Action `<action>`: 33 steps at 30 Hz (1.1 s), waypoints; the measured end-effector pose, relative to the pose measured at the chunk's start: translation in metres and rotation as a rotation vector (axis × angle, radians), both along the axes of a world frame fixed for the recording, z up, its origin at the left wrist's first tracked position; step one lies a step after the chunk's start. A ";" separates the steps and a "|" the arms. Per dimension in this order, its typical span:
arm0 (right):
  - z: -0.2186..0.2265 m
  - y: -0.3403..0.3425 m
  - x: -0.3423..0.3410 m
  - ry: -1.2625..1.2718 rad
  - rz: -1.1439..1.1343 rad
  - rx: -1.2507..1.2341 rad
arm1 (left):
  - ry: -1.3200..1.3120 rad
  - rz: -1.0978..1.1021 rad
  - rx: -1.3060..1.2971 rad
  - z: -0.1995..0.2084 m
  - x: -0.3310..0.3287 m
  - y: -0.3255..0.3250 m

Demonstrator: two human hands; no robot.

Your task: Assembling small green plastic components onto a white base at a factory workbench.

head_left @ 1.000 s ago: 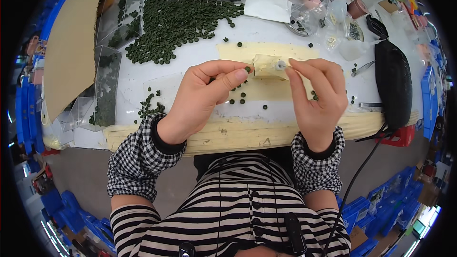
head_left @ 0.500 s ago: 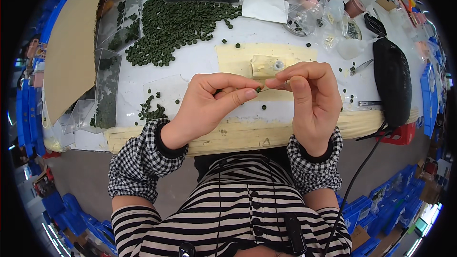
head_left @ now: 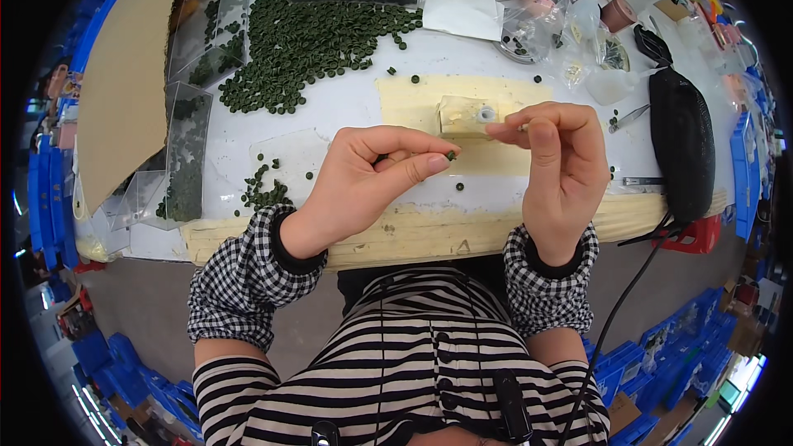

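Between the thumb and index finger of my left hand is a small round dark green piece. My right hand is raised to the right of it, fingers bent and thumb up in a pinch. Something tiny and pale shows at its fingertips, too small to name. Just beyond the right fingertips stands a cream-taped block with a clear round fitting on it. My two hands are apart, above the pale tape on the white table.
A large pile of dark green pieces spreads at the far left, beside clear trays and cardboard. Loose pieces lie left of my left hand. Right are tweezers and a black pouch; white paper lies behind.
My right hand has moved to the right, away from the left fingertips. The left hand stays almost where it was, with the green piece still pinched.
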State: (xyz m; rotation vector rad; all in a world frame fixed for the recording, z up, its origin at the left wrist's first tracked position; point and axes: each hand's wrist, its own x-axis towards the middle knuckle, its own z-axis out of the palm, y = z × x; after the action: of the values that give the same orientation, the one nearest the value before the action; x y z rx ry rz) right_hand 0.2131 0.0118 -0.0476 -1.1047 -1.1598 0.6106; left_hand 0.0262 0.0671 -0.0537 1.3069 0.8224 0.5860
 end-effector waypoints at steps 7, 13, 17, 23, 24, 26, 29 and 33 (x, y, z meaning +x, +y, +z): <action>-0.009 0.014 0.011 -0.715 -0.281 0.091 | 0.033 0.012 0.015 0.000 0.000 0.002; -0.010 0.006 0.007 -0.788 -0.331 0.060 | 0.046 0.039 0.035 -0.001 0.000 0.003; -0.014 -0.024 0.005 -0.859 -0.043 -0.005 | 0.045 0.054 0.068 -0.003 -0.002 0.002; -0.031 -0.030 0.005 -1.016 0.069 -0.016 | 0.042 0.050 0.086 -0.002 0.000 0.000; -0.033 -0.029 0.005 -1.008 0.062 -0.015 | 0.038 0.053 0.090 -0.003 0.000 0.000; -0.034 -0.026 0.002 -0.991 0.046 -0.015 | -0.012 0.073 0.115 -0.006 0.002 -0.001; -0.032 -0.023 0.001 -0.851 0.043 -0.087 | 0.026 0.063 0.143 0.000 0.002 -0.002; -0.025 -0.025 -0.004 -0.272 0.087 -0.176 | 0.049 0.031 0.167 0.003 0.000 -0.004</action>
State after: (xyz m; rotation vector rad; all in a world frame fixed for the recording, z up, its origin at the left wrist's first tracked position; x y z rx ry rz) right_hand 0.2089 -0.0133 -0.0726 -1.3221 -1.4142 0.6529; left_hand 0.0264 0.0627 -0.0504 1.4677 0.8495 0.6601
